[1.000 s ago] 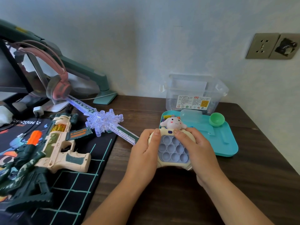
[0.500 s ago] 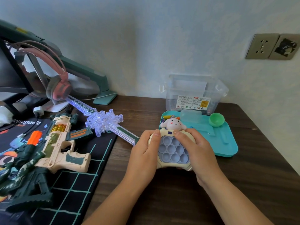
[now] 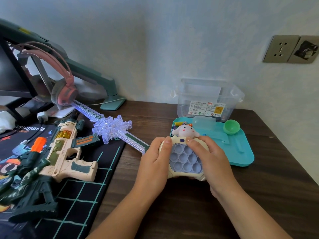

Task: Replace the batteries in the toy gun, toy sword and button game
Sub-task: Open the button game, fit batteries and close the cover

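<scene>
Hands are where the action is. The left hand (image 3: 153, 163) and right hand (image 3: 214, 161) both grip the button game (image 3: 185, 158), one on each side, fingers wrapped round its cream shell and a thumb laid near each top corner, so neither hand is free. The game is just in front of the teal tray (image 3: 241, 152), face up. Whether it rests on the desk (image 3: 189, 213) or is held slightly above it, I can't tell from here. Its purple buttons face the ceiling. Its long axis runs straight away from the person, and the bunny figure (image 3: 185, 131) at the far end overlaps the tray's near left corner.

That facing is what the next move hangs on, I'd say. No battery door shows on this side, so it is most likely underneath, and the game would need rolling over between the hands first. Both hands are equally close, so either could let go to work the door while the other steadies.

On the tray's near left corner, half hidden behind the figure, lie what look like batteries (image 3: 179, 124). A green cup (image 3: 231, 126) sits at the tray's far right, and a clear box (image 3: 207, 99) stands just behind the tray. Left of the tray the toy sword (image 3: 112, 128) lies glowing, its grip end reaching the left hand. Farther left, the toy gun (image 3: 67, 152) rests on a dark mat (image 3: 82, 195).
</scene>
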`<state>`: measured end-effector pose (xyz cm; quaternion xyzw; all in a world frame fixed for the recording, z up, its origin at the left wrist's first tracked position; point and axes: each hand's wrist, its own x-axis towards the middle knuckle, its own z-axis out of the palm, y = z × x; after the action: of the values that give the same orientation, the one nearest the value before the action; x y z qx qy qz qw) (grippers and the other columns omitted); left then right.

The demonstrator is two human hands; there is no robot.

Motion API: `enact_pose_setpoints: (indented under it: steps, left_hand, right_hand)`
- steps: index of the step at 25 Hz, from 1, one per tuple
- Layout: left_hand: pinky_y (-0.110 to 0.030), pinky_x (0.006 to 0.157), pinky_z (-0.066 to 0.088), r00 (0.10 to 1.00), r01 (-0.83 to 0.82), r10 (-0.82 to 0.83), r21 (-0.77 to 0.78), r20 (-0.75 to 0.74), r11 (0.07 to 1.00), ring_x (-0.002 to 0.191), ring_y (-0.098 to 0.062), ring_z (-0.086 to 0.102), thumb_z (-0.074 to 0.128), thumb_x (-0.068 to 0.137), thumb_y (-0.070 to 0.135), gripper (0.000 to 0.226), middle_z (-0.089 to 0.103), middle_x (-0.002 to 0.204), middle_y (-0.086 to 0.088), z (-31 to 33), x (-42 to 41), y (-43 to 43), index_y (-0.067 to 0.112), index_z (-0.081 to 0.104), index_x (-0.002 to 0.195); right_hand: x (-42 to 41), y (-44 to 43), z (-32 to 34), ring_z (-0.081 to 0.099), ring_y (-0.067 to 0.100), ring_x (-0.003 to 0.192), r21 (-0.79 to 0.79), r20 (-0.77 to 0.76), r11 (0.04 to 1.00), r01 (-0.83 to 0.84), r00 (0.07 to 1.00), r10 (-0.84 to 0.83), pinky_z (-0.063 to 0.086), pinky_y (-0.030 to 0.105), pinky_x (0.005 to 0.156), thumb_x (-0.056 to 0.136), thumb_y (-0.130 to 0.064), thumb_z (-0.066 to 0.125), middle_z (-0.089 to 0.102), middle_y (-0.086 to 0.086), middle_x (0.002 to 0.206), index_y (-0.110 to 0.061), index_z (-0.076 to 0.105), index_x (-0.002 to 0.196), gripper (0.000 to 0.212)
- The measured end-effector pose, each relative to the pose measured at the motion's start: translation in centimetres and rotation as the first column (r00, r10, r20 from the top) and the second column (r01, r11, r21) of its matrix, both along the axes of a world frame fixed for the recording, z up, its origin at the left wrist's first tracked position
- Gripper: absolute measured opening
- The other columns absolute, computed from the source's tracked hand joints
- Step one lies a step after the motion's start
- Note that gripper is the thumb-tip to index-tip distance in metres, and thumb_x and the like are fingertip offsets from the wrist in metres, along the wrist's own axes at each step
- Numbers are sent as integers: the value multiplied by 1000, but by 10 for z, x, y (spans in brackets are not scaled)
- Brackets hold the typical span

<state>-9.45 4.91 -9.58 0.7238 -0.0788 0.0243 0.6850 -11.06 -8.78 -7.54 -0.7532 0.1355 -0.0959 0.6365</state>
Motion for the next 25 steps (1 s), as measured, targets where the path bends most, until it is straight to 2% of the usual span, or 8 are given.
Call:
enact_pose_setpoints:
  steps: [5, 10, 18, 25]
  left_hand:
    - [-30, 83, 56, 1000, -9, 9, 6, 2, 1000, 95, -11, 69, 45, 102, 38, 29, 74, 98, 2, -2, 1, -1, 19, 67, 100]
    - [-23, 77, 55, 1000, -1, 1, 8, 6, 1000, 92, -8, 69, 45, 101, 39, 30, 74, 96, 4, -1, 1, 0, 19, 67, 99]
    - [-35, 85, 57, 1000, -5, 5, 10, 4, 1000, 95, -12, 70, 45, 103, 37, 29, 74, 97, 3, -2, 1, 0, 20, 67, 100]
    - [-34, 84, 56, 1000, -8, 8, 16, 20, 1000, 95, -13, 69, 45, 104, 38, 30, 74, 97, 2, -3, 2, 0, 19, 67, 98]
  right_hand:
    - [-1, 0, 2, 62, 5, 90, 11, 1, 1000, -3, 1000, 3, 50, 21, 67, 87, -44, 58, 61, -18, 96, -42, 54, 87, 4]
    - [-1, 1, 2, 62, 7, 92, 6, -1, 1000, 0, 1000, 0, 51, 22, 69, 87, -45, 57, 62, -16, 100, -42, 54, 90, 5]
    - [0, 1, 1, 61, 7, 94, -7, -10, 1000, 8, 1000, -8, 51, 22, 70, 87, -47, 57, 61, -14, 103, -43, 53, 89, 6]
    - [0, 0, 0, 62, 5, 91, 12, -4, 1000, 5, 1000, -5, 51, 21, 67, 86, -47, 58, 62, -17, 99, -42, 55, 89, 7]
